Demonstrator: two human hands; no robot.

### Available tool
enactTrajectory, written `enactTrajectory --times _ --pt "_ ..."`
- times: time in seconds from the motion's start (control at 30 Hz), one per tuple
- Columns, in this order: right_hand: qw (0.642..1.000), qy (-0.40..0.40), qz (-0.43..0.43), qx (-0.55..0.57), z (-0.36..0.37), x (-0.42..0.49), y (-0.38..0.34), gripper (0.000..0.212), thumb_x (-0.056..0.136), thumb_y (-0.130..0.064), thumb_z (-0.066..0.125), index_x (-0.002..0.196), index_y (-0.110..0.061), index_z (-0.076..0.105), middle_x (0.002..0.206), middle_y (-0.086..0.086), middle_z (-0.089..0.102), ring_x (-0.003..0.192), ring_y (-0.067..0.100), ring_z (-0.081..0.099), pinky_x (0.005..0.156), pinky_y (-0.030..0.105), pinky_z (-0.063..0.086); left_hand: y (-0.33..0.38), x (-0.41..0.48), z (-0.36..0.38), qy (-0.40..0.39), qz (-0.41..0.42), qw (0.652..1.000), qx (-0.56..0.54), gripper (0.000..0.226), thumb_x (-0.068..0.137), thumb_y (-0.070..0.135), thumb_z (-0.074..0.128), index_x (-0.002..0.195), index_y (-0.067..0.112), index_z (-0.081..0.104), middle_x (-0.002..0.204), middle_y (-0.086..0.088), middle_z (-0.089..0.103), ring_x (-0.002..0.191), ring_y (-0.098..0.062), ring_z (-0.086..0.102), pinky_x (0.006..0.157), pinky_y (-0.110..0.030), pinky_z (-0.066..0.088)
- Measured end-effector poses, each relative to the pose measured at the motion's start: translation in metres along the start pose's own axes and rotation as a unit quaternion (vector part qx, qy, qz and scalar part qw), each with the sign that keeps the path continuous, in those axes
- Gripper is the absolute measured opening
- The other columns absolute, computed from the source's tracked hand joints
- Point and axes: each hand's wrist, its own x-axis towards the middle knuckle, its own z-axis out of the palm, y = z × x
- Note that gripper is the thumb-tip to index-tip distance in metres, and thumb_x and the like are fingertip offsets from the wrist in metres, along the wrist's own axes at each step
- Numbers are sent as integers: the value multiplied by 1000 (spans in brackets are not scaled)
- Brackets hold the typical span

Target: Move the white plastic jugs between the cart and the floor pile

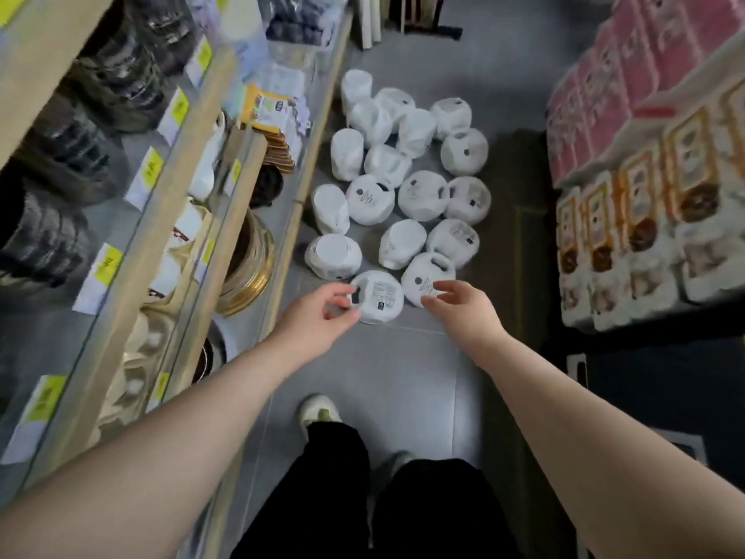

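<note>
Several white wrapped round packs (pixel 403 167) with small handles lie in a cluster on the grey floor. My left hand (pixel 322 312) reaches down to the nearest pack (pixel 381 298); its fingertips and thumb touch the pack's left edge near the handle. My right hand (pixel 463 304) hovers with fingers spread and relaxed over the neighbouring pack (pixel 423 282), holding nothing.
Glass-fronted shelves (pixel 193 219) with yellow price tags, dark jars and gold-rimmed ware stand on the left. Stacked pink and orange-labelled packages (pixel 645 187) fill the right. My legs in black trousers and a white shoe (pixel 320 413) stand on the floor below.
</note>
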Motion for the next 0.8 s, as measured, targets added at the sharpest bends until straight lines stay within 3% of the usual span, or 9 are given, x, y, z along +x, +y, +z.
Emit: enactTrajectory --times 0.1,0.2,0.27,0.4,0.47,0.6,0.7,0.73,0.8 --pt "999 -15 26 -18 18 64 23 45 88 -29 67 129 -14 57 108 2 66 78 14 59 73 29 46 -23 59 14 2 -22 1000 14 33 91 30 66 123 29 59 107 11 63 84 -11 53 72 -22 42" --pt "998 -25 42 -24 42 131 59 44 87 -30 67 127 -14 59 116 6 66 91 20 61 80 32 49 -62 115 40 7 -48 998 26 34 90 31 65 124 27 59 111 8 63 87 -10 54 79 -25 42" --pt "997 -32 66 -31 67 187 95 47 87 -31 67 129 -13 58 121 8 64 103 24 62 87 34 50 -101 163 68 12 -66 997 28 34 90 30 66 124 26 60 111 8 63 84 -7 54 75 -23 40" --pt "995 -29 94 -3 118 288 172 50 86 -35 70 126 -8 60 121 10 65 102 20 60 82 28 45 -185 258 122 26 -95 994 35 37 89 29 68 125 27 59 108 9 60 83 -6 54 61 -6 37" --pt "994 -22 107 21 144 331 208 52 86 -35 70 129 -8 58 122 10 63 108 22 59 89 30 46 -226 305 146 28 -98 994 45 38 88 29 70 124 29 60 111 7 62 82 -6 55 60 -4 38" --pt "993 5 103 64 196 396 274 57 86 -36 71 133 -8 55 126 9 61 118 22 58 101 32 45 -296 384 186 25 -96 994 46 52 82 36 74 130 30 56 120 3 62 99 -19 61 92 -33 50" --pt "983 14 86 162 223 423 303 41 87 -23 72 123 -10 57 107 -7 65 93 -6 62 82 9 48 -327 433 206 16 -86 995 52 81 71 50 77 142 27 44 141 -5 49 126 -25 51 109 -39 39" --pt "978 17 77 193 230 430 312 42 86 -19 73 123 -9 55 105 -9 65 89 -9 61 82 10 49 -333 446 211 7 -89 994 57 88 72 49 78 147 28 38 147 -7 42 133 -25 44 113 -37 34" --pt "966 22 70 247 240 438 325 55 82 -16 77 128 -13 47 112 -7 64 98 1 64 92 30 54 -344 464 216 -19 -95 994 44 100 72 41 82 152 32 24 154 -4 32 139 -23 35 115 -36 30"
